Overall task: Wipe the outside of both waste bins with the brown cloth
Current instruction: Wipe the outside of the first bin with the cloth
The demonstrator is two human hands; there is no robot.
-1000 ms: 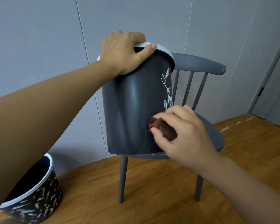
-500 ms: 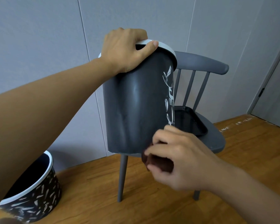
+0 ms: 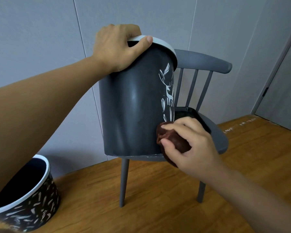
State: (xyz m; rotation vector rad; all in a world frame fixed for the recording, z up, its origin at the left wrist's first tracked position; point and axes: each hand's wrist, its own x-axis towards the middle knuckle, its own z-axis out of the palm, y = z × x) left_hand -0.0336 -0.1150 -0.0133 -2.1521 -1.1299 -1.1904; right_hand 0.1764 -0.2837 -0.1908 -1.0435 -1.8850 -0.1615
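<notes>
A tall dark grey waste bin [image 3: 133,105] with a white rim and white drawings hangs in the air, tilted slightly, in front of a chair. My left hand [image 3: 118,46] grips its rim from above, thumb over the edge. My right hand [image 3: 190,143] holds the bunched brown cloth [image 3: 171,140] against the bin's lower right side. A second, shorter bin [image 3: 32,204], black with white dashes and a white rim, stands on the wooden floor at the lower left.
A grey spindle-back chair [image 3: 203,61] stands behind the held bin, with a black tray [image 3: 191,113] on its seat. A grey panelled wall [image 3: 40,47] runs behind, and a grey door [image 3: 286,91] is at the right. The floor [image 3: 158,199] is wooden.
My right hand with the cloth went from the bin's lower side down past its bottom edge, then back up onto the lower right side. The left hand kept its grip on the rim.
</notes>
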